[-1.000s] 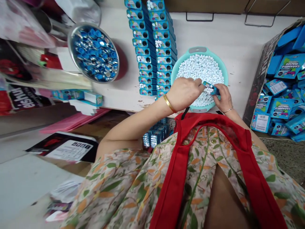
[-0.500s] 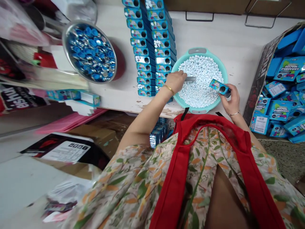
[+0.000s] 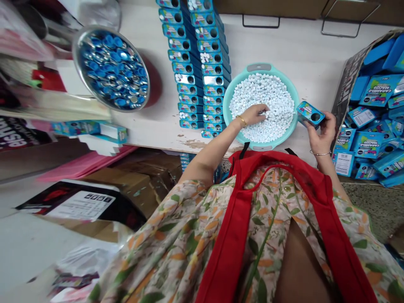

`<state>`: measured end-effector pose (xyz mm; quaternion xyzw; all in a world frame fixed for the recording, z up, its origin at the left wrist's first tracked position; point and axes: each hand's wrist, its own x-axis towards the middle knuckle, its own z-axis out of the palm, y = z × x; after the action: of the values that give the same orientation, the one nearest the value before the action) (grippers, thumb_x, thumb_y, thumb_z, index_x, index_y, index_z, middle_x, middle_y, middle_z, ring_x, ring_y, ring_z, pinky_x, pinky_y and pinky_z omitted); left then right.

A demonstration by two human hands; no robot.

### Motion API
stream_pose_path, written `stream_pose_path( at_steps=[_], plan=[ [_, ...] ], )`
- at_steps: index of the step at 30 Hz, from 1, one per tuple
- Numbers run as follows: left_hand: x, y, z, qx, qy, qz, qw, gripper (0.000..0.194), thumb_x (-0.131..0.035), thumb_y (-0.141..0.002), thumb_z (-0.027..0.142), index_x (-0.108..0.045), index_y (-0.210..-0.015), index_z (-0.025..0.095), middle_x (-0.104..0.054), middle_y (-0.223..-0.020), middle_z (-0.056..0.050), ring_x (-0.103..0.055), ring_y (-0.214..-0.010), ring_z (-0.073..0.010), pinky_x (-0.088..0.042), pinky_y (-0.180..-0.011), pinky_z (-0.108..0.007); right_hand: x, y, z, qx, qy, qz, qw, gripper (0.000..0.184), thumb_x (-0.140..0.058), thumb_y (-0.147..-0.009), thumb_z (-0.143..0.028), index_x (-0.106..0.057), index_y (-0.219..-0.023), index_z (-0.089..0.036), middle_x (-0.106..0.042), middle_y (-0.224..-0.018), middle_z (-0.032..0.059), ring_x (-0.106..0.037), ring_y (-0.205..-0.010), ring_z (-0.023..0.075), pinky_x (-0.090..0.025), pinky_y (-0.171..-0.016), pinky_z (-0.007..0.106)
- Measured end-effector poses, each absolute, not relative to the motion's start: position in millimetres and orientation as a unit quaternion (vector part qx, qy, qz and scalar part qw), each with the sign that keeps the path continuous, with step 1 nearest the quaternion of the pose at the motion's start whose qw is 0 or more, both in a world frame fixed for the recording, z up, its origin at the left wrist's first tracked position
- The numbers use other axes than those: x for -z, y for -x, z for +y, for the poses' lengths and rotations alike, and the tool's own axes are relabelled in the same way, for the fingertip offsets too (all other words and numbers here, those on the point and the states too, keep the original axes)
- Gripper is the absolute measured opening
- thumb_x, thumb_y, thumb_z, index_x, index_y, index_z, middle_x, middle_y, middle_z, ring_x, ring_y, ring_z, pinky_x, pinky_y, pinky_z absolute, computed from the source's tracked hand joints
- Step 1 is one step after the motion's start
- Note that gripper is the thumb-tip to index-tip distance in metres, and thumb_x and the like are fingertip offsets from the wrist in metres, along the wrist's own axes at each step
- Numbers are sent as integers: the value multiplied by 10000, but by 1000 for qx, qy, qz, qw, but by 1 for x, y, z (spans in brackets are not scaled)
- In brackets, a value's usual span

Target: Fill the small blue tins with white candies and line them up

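My left hand (image 3: pixel 255 115) reaches into the turquoise basin (image 3: pixel 227 101), its fingers closed down among small white candies (image 3: pixel 274 92). A dark bit shows between thumb and fingers, but I cannot make out what they hold. Just beyond the basin's right rim, my right hand (image 3: pixel 323 134) grips a blue candy tin (image 3: pixel 307 112) by its side. The tin is upright and slightly tilted, its round opening facing up. Left of the basin stand two rows of similar tins (image 3: pixel 212 90) with round holes on top; white candies lie on some of the tops.
A steel bowl (image 3: pixel 75 63) of blue and silver caps stands at the left. To the right, a carton (image 3: pixel 347 80) is heaped with blue tins. Wire handles (image 3: pixel 260 27) stick out at the back. Opened cardboard boxes (image 3: pixel 126 181) lie below the table's front edge.
My left hand has moved right and down into the candies; the grey metal piece seen in it before no longer shows clearly. My right hand has carried the tin rightward, off the basin.
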<state>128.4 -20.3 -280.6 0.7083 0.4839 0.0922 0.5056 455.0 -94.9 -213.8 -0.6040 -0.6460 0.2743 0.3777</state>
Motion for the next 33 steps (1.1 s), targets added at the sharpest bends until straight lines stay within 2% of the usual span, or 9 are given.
stream_pose_path(
  at_steps=[4, 10, 16, 22, 24, 26, 30, 33],
  plan=[
    [233, -90, -27, -126, -735, 461, 480, 318, -639, -936, 341, -698, -1206, 184, -754, -1152, -90, -626, -895, -186, -541, -891, -356, 211, -444, -95, -245, 600, -662, 377, 535, -727, -980, -568, -597, -1402, -265, -694, -1271, 109, -734, -1185, 323, -640, -1074, 625],
    [140, -68, -25, -102, -824, 411, 376, 312, -619, -1019, 338, -691, -1287, 195, -757, -1144, -81, -684, -950, -207, -569, -931, -386, 217, -408, -92, -251, 554, -723, 328, 441, -608, -1025, -466, -594, -1419, -269, -721, -1319, 146, -709, -1247, 365, -626, -1097, 660],
    [79, -95, -25, 17, -864, 414, 286, 321, -560, -1055, 278, -706, -1329, 194, -766, -1214, -103, -723, -1137, -257, -581, -1006, -410, 221, -379, -87, -249, 514, -759, 312, 424, -524, -1059, -458, -575, -1438, -274, -735, -1350, 150, -700, -1271, 368, -623, -1117, 646],
    [17, -138, -29, 161, -853, 446, 218, 418, -414, -1036, 89, -689, -1351, 97, -766, -1189, -193, -770, -1100, -327, -594, -890, -427, 220, -373, -87, -261, 496, -765, 317, 428, -501, -1076, -458, -587, -1450, -268, -741, -1360, 154, -697, -1288, 363, -615, -1136, 640],
    [5, -148, -30, 205, -844, 447, 217, 453, -370, -1024, 53, -693, -1342, 67, -760, -1179, -219, -776, -1117, -370, -594, -865, -445, 220, -373, -88, -272, 498, -760, 318, 426, -519, -1064, -452, -600, -1440, -270, -741, -1359, 156, -696, -1293, 367, -613, -1142, 646],
    [4, -150, -31, 196, -841, 451, 225, 440, -361, -1029, 61, -716, -1288, 71, -754, -1142, -207, -776, -1114, -376, -589, -869, -450, 221, -372, -89, -280, 503, -755, 313, 420, -530, -1053, -445, -612, -1427, -273, -744, -1353, 156, -698, -1290, 370, -613, -1144, 657],
    [21, -137, -38, 76, -855, 449, 247, 377, -369, -1076, 158, -738, -1151, 145, -727, -1046, -121, -747, -1061, -291, -557, -901, -402, 223, -373, -92, -280, 517, -750, 303, 421, -527, -1052, -482, -632, -1403, -274, -754, -1328, 152, -708, -1270, 363, -620, -1138, 660],
    [39, -121, -41, 68, -862, 438, 246, 377, -367, -1096, 210, -741, -1140, 191, -726, -1081, -116, -722, -1066, -282, -546, -898, -406, 226, -376, -94, -282, 519, -749, 301, 447, -518, -1057, -522, -636, -1405, -268, -755, -1331, 158, -709, -1273, 364, -618, -1144, 659]
  ],
)
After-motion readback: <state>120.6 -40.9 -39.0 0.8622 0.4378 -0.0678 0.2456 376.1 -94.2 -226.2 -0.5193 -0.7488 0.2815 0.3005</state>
